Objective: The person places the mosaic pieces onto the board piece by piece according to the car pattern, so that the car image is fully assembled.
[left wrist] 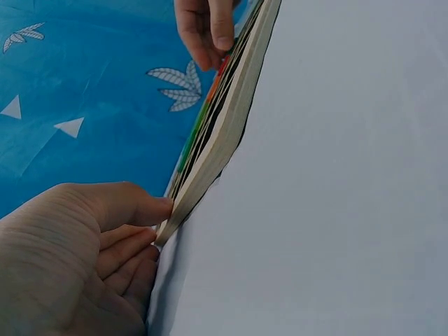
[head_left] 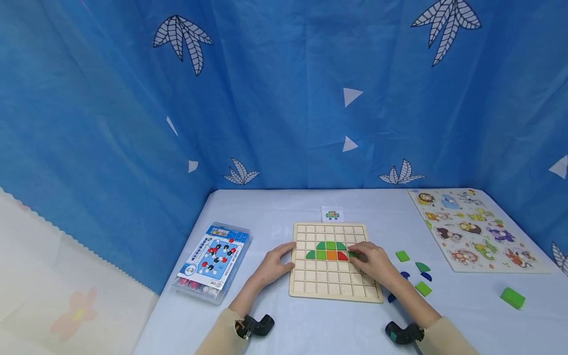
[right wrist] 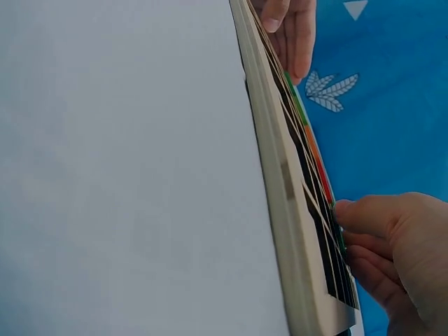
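A wooden grid board lies flat on the table. Set in its cells are green pieces, an orange square and a red quarter-circle. My right hand is over the board's right side, thumb and finger at a green quarter-circle piece beside the red one, partly hidden by the fingers. At the board's left edge rests my left hand, thumb and fingers spread and touching the rim. Behind the board lies a small card with a car picture on a grid.
Loose green squares, a green quarter-circle and blue pieces lie right of the board, some near the right forearm. A molecule-kit box is at left. An animal puzzle board and a green block are at right.
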### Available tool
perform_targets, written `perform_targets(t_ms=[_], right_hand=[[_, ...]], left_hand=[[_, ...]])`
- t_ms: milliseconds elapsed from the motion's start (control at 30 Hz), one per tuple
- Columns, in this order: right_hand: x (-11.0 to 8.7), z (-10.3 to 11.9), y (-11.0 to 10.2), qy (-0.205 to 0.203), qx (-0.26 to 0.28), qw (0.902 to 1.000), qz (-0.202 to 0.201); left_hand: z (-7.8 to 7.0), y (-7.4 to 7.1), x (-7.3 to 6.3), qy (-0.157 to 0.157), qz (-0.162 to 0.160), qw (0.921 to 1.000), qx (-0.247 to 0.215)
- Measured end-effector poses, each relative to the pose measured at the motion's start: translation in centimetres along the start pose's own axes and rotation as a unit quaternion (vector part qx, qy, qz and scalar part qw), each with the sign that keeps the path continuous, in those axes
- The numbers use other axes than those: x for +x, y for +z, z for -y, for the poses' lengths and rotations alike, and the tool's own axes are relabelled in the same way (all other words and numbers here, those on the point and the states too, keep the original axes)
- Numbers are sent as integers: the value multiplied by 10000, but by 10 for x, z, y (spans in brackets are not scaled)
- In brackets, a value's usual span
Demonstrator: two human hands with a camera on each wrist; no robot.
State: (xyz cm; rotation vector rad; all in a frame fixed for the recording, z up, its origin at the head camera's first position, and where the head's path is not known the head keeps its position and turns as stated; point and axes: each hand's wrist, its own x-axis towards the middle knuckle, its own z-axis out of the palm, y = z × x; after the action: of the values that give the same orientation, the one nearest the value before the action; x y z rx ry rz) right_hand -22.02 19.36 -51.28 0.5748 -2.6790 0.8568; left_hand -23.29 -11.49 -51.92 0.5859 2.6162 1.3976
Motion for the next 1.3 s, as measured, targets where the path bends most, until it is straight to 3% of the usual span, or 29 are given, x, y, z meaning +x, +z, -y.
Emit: perform_targets(t_ms=[300, 600, 833, 1033, 1300], right_hand=[[0, 4, -1, 38, 193, 9998, 66], [-1, 4, -42, 474, 571, 9969, -270], [-23, -7, -58, 781, 347, 9963, 110], [-41, -12, -55, 890, -34, 9954, 339], [-46, -14, -48, 871, -365, 9945, 451]], left_hand=[[-1, 0, 0, -1, 16, 10000, 1], [-3, 1, 1, 8, 19, 10000, 47], [0, 1, 2, -103, 3, 9999, 99], [0, 1, 0, -34, -8, 10000, 45], [-1, 0, 0, -66, -9, 9999, 100]])
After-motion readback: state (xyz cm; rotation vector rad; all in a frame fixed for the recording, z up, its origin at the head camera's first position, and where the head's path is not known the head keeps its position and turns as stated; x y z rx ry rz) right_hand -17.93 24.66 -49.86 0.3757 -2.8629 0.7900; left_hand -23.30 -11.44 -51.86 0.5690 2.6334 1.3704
